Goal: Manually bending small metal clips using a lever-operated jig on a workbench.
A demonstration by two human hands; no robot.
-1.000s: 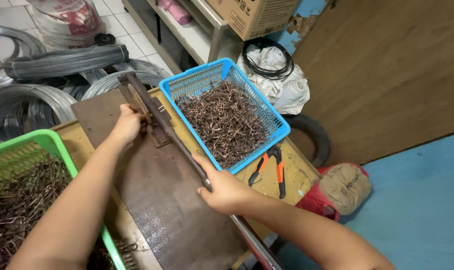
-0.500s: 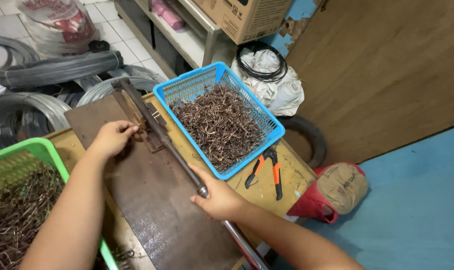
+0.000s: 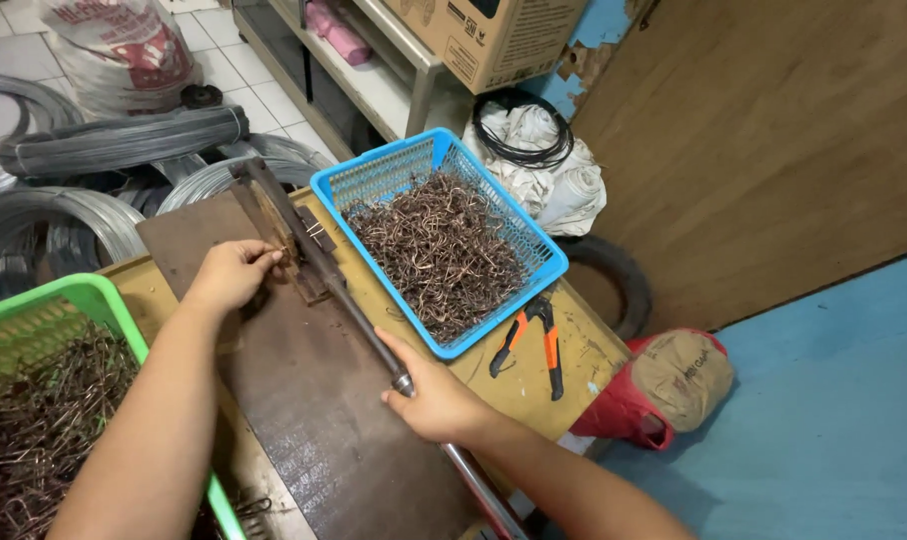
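Note:
My right hand (image 3: 429,392) grips the long metal lever bar (image 3: 349,300) of a bending jig that lies on a brown steel plate (image 3: 314,400). My left hand (image 3: 232,272) pinches a small wire piece at the jig's head (image 3: 299,245), fingers closed on it. A blue basket (image 3: 539,245) full of bent brown wire pieces (image 3: 439,250) sits just right of the lever. A green basket (image 3: 94,300) with more wire pieces (image 3: 34,420) stands at my left, partly behind my left forearm.
Orange-handled pliers (image 3: 534,340) lie on the yellow tabletop (image 3: 574,360) beside the blue basket. Coils of grey wire (image 3: 114,140) and a sack lie on the tiled floor behind. A red-and-tan bag (image 3: 674,385), a tyre and a cardboard box are at the right.
My left hand has drawn back slightly along the plate toward me while staying at the jig's head. My right hand has kept hold of the lever bar, which has swung a little.

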